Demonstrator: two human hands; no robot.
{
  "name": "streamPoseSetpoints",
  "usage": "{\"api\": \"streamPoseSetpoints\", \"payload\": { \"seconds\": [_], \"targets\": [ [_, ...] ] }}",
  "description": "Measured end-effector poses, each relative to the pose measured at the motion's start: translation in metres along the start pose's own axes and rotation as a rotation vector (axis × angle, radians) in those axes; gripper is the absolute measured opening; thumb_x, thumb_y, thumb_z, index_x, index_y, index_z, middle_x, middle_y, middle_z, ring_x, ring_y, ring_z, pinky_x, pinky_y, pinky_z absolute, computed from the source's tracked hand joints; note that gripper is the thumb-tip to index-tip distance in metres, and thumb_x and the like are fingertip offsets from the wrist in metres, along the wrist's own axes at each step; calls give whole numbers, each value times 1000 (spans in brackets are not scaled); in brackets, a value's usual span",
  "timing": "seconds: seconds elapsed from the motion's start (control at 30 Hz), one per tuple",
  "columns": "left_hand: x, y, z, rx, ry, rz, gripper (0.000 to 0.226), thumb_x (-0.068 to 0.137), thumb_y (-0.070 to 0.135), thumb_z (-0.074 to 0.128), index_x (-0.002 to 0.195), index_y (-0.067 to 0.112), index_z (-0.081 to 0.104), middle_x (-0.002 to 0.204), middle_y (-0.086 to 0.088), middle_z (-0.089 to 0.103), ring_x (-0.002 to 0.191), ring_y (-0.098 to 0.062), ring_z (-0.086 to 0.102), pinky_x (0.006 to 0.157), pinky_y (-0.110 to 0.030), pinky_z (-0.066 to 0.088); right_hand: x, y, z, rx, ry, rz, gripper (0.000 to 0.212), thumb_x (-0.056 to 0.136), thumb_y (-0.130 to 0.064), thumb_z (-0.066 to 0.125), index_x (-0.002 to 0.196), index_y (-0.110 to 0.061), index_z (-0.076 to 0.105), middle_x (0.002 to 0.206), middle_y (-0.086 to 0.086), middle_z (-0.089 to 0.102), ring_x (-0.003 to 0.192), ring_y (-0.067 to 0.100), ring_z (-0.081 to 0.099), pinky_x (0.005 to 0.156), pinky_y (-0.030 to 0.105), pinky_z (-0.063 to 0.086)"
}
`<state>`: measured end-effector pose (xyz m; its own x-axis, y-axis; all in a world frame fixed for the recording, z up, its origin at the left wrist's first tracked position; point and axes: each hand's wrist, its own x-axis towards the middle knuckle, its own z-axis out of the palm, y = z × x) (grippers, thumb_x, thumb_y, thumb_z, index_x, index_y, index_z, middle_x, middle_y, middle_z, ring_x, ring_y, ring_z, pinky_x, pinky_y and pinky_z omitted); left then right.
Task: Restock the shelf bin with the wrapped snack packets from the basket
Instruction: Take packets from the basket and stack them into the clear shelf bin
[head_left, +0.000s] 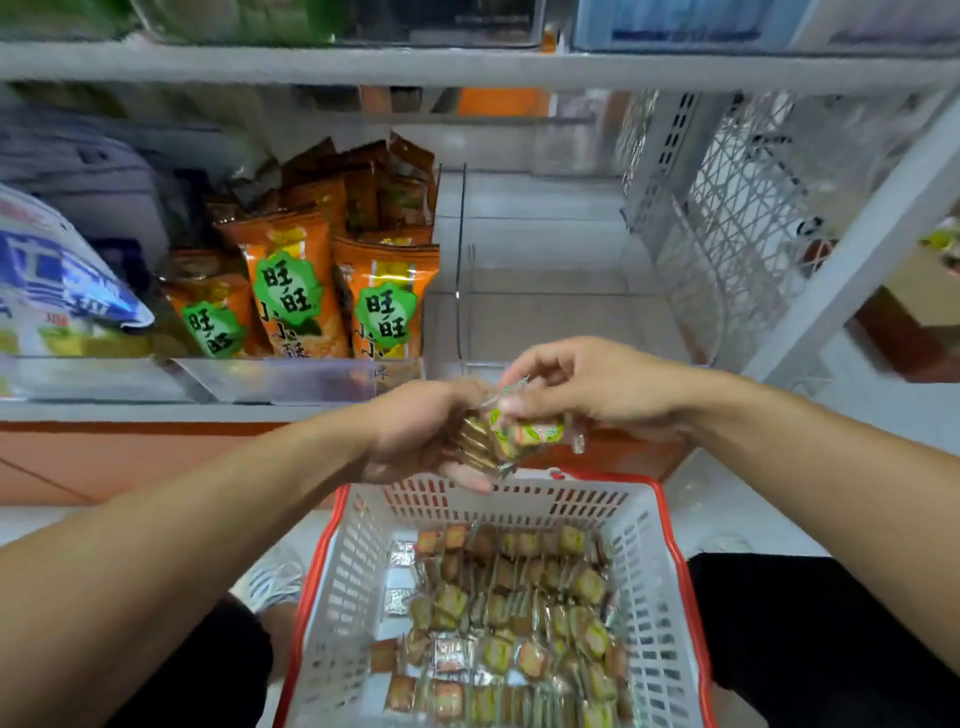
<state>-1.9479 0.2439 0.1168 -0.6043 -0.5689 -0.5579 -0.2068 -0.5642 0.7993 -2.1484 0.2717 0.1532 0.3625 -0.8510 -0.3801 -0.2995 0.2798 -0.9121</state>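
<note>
The snack packets (511, 434) in play right now are a small bunch held up in the air between both hands, just above the far rim of the basket (660, 566) and in front of the shelf edge. The left hand (415, 436) has its fingers curled round a stack of them from below, and the right hand (587, 384) is pinching the top packet with thumb and fingertips. My guess is the two-handed hold is about squaring the loose wrappers into one tidy bunch so they go in together instead of sliding apart.

Plenty more of the same packets (524, 618) lie loose on the bottom of the basket, which sits on the floor between the person's knees, so the job looks barely started.

The clear bin (545, 312) straight ahead on the shelf looks empty as far as I can tell through the plastic, so that's most likely the target. Left of it is a bin full of orange snack bags (384, 296), standing upright in rows, and further left a blue and white bag (57, 275). A white mesh panel (727, 208) closes off the right side.
</note>
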Motion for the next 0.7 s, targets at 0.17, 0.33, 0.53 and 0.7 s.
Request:
{"api": "streamPoseSetpoints", "payload": {
  "seconds": [0.17,0.33,0.53,0.7],
  "targets": [
    [-16,15,11,-146,39,122,34,104,17,41,132,8,57,111,-20,71,89,-28,74,65,-43,64,-2,-16,-5,255,79,-49,41,60,-45,85,92,-22,75,86,3,69,60,9,58,41,19,43],
    [-10,22,18,-276,127,199,32,105,13,43,132,7,58,123,-23,69,96,-29,72,70,-46,65,2,-12,-6,405,225,-64,44,63,-40,81,99,-16,73,84,4,71,62,10,62,45,19,46],
    [-12,23,14,-170,86,249,43,98,48,58,129,20,68,124,-15,72,110,-26,70,82,-45,62,7,-10,-11,490,156,-74,43,71,-29,77,109,-10,76,93,2,75,70,5,64,55,16,50],
    [-8,21,12,-145,186,304,44,85,47,67,110,11,69,113,-20,73,89,-22,72,73,-42,63,4,-10,-22,461,50,-100,37,81,-18,71,116,-5,73,107,8,74,79,6,66,66,15,53]
  ]
}}
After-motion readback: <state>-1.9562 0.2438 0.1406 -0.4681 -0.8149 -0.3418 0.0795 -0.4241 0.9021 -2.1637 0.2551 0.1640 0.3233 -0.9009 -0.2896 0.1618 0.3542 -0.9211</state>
